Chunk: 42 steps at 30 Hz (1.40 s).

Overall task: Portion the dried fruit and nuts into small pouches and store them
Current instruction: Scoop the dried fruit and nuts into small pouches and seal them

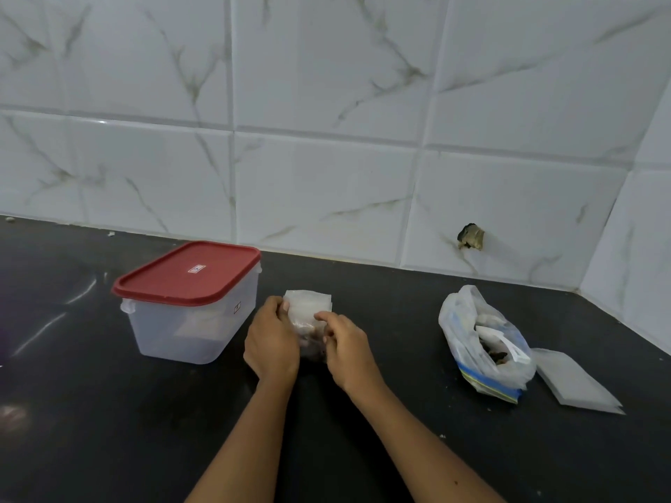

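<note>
Left hand (272, 339) and right hand (345, 343) sit side by side at the middle of the dark bench (109, 412), both gripping one small clear pouch (308, 306). The left hand's fingers curl round the pouch's 9 o'clock edge. The right hand's thumb and forefinger pinch its 3 o'clock side. The pouch stands between the two hands, its pale upper part rising past the fingertips toward 12 o'clock. Dark contents show low down in the gap between the hands.

Near the left hand, at about 10 o'clock, stands a clear storage box (181, 335) with its red lid (185, 272) on. Well apart at 3 o'clock from the right hand lies an open plastic bag of dried fruit and nuts (483, 343). Just beyond the bag, at about 4 o'clock, lies a flat stack of empty pouches (577, 383). A tiled wall (326, 121) backs the bench.
</note>
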Each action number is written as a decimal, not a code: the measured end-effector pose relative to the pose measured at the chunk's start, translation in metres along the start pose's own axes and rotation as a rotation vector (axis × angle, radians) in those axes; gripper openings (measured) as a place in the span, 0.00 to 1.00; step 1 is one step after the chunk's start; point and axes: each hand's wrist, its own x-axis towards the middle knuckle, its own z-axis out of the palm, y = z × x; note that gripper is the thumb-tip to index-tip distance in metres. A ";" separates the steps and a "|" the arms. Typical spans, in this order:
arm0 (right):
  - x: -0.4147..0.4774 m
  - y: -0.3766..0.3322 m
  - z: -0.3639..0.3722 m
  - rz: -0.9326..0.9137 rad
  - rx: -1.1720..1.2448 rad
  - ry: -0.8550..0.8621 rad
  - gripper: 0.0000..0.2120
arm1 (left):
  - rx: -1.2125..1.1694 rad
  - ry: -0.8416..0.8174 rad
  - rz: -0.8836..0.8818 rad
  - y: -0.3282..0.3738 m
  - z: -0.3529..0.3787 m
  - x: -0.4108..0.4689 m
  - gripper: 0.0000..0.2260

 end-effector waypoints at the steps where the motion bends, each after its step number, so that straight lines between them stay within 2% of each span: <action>1: 0.000 0.000 0.001 0.000 -0.020 -0.004 0.19 | 0.012 -0.015 -0.003 -0.001 0.001 0.002 0.10; 7: 0.000 0.003 0.003 0.044 -0.064 -0.015 0.19 | 0.009 -0.042 -0.027 -0.003 0.005 0.005 0.09; 10: -0.004 0.001 0.000 0.062 -0.034 0.029 0.19 | -0.005 -0.012 0.005 -0.002 0.003 0.005 0.16; 12: -0.006 0.001 -0.004 0.062 -0.019 0.066 0.19 | 0.079 0.032 0.095 0.001 0.000 0.002 0.21; 18: -0.011 0.001 -0.030 0.023 -0.094 0.143 0.18 | 0.326 0.020 0.378 0.010 0.003 -0.014 0.22; 25: -0.018 0.014 -0.083 -0.052 -0.282 0.246 0.17 | 0.401 -0.061 0.649 0.044 0.029 -0.047 0.22; 28: -0.025 0.029 -0.110 -0.017 -0.321 0.283 0.17 | 0.383 -0.090 0.732 0.068 0.045 -0.068 0.22; 37: -0.054 0.094 -0.202 0.095 -0.423 0.401 0.17 | 0.329 -0.276 0.845 0.140 0.101 -0.136 0.22; 39: -0.063 0.111 -0.215 0.139 -0.406 0.435 0.17 | 0.337 -0.386 0.934 0.153 0.118 -0.149 0.24; 40: -0.068 0.121 -0.219 0.171 -0.391 0.442 0.16 | 0.304 -0.506 0.964 0.159 0.128 -0.157 0.26; 41: -0.072 0.130 -0.223 0.199 -0.369 0.447 0.14 | 0.293 -0.656 0.931 0.165 0.133 -0.166 0.28; 42: -0.076 0.137 -0.227 0.227 -0.348 0.450 0.13 | 0.263 -0.738 0.907 0.171 0.138 -0.177 0.29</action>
